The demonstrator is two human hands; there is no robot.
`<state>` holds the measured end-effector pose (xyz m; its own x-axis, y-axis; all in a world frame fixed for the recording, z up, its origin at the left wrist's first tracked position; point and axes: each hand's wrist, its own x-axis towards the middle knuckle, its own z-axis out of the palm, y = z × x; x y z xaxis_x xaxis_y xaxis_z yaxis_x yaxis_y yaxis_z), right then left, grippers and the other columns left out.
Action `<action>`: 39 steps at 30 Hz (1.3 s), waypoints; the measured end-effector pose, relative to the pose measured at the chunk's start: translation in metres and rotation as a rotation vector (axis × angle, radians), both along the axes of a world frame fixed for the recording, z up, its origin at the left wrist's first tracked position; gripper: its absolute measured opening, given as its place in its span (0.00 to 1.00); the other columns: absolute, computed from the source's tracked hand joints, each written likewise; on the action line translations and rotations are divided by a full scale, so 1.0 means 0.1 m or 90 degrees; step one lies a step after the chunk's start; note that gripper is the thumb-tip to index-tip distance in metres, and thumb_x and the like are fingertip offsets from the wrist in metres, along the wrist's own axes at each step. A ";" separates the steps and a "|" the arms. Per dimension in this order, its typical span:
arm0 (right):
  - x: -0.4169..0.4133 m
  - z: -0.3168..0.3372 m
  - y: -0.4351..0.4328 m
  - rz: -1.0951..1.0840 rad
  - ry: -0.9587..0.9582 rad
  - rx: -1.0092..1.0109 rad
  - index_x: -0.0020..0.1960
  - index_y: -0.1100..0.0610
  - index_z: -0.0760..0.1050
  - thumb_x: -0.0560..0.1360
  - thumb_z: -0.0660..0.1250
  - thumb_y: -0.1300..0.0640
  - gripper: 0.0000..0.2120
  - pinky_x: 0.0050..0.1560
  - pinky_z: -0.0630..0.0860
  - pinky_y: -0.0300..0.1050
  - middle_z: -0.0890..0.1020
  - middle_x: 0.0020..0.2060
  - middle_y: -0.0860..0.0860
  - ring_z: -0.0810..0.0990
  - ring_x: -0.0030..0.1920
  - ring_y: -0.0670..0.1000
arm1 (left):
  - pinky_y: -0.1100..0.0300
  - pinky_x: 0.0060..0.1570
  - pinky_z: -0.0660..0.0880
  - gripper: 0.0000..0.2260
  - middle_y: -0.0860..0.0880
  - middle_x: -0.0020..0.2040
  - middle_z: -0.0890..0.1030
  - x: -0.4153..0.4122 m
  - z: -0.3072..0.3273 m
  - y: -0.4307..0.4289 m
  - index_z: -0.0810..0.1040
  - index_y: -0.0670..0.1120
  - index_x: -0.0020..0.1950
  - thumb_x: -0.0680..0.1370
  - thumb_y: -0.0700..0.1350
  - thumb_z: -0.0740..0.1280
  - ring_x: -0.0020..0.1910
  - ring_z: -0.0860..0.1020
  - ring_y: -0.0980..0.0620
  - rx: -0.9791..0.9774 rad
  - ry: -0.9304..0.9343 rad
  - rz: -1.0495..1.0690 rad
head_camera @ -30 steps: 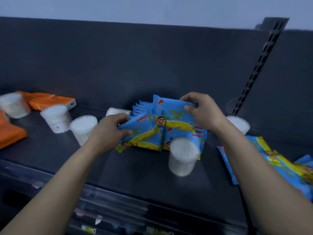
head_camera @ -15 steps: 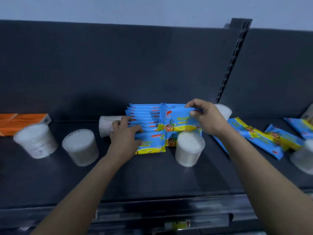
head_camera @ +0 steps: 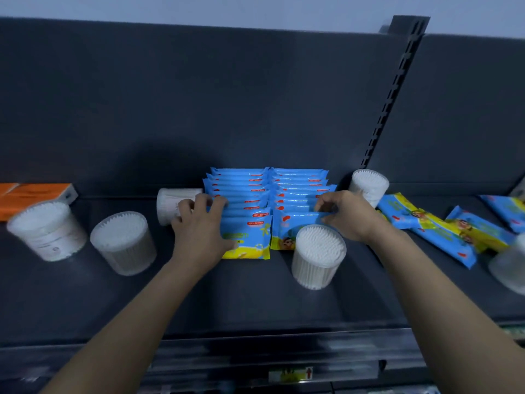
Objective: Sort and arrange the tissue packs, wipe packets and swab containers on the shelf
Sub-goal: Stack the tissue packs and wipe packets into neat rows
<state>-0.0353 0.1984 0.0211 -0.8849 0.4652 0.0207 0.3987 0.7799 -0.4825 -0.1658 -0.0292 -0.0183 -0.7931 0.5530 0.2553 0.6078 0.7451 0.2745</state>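
Two rows of blue wipe packets [head_camera: 241,191] stand on edge at the middle of the dark shelf [head_camera: 227,297]. My left hand [head_camera: 200,228] grips the left row, fingers curled over the packet tops and thumb on the front packet's face. My right hand [head_camera: 345,214] pinches the top edge of the right row's front wipe packet [head_camera: 287,223]. A round swab container [head_camera: 318,258] stands upright right in front of that packet and hides its lower part.
Two swab containers [head_camera: 47,230] [head_camera: 122,241] stand at the left, one [head_camera: 170,204] lies behind my left hand, another [head_camera: 369,184] stands by the upright. Orange tissue packs [head_camera: 34,194] sit far left. Loose wipe packets [head_camera: 426,226] and a blurred container [head_camera: 510,265] lie right.
Both hands lowered their packets into the two rows; the right packet, held up before, now stands at the front of the right row. The view shifted right.
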 end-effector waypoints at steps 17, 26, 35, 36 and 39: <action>0.06 0.00 0.05 0.040 -0.010 0.101 0.47 0.58 0.77 0.68 0.70 0.64 0.09 0.48 0.71 0.42 0.72 0.46 0.52 0.75 0.49 0.54 | 0.45 0.57 0.71 0.37 0.44 0.67 0.59 0.10 -0.04 0.02 0.64 0.51 0.70 0.64 0.50 0.77 0.63 0.62 0.41 0.054 -0.049 0.015; 0.08 0.02 0.05 0.051 -0.006 0.089 0.52 0.61 0.78 0.70 0.69 0.67 0.11 0.54 0.73 0.41 0.77 0.50 0.53 0.77 0.54 0.54 | 0.45 0.58 0.72 0.37 0.45 0.70 0.57 0.17 -0.01 -0.01 0.62 0.50 0.72 0.68 0.49 0.76 0.67 0.60 0.43 0.053 -0.076 0.017; 0.11 0.29 -0.14 0.061 0.074 0.166 0.62 0.57 0.75 0.76 0.65 0.57 0.15 0.61 0.70 0.52 0.79 0.56 0.54 0.75 0.58 0.55 | 0.48 0.57 0.65 0.24 0.43 0.62 0.71 0.39 0.33 -0.08 0.72 0.43 0.65 0.71 0.47 0.71 0.60 0.70 0.41 0.086 0.087 0.033; 0.10 0.32 -0.18 0.072 0.086 0.168 0.62 0.56 0.75 0.76 0.65 0.57 0.15 0.61 0.71 0.53 0.79 0.57 0.54 0.75 0.59 0.55 | 0.48 0.57 0.66 0.20 0.43 0.60 0.73 0.41 0.38 -0.10 0.73 0.42 0.63 0.73 0.44 0.70 0.59 0.71 0.41 0.121 0.098 0.025; 0.01 0.41 -0.34 0.117 0.118 0.194 0.63 0.56 0.75 0.76 0.65 0.55 0.16 0.62 0.68 0.50 0.78 0.59 0.54 0.73 0.61 0.55 | 0.47 0.52 0.71 0.12 0.43 0.53 0.77 0.47 0.48 -0.22 0.77 0.41 0.56 0.73 0.41 0.68 0.53 0.75 0.40 0.194 0.138 0.013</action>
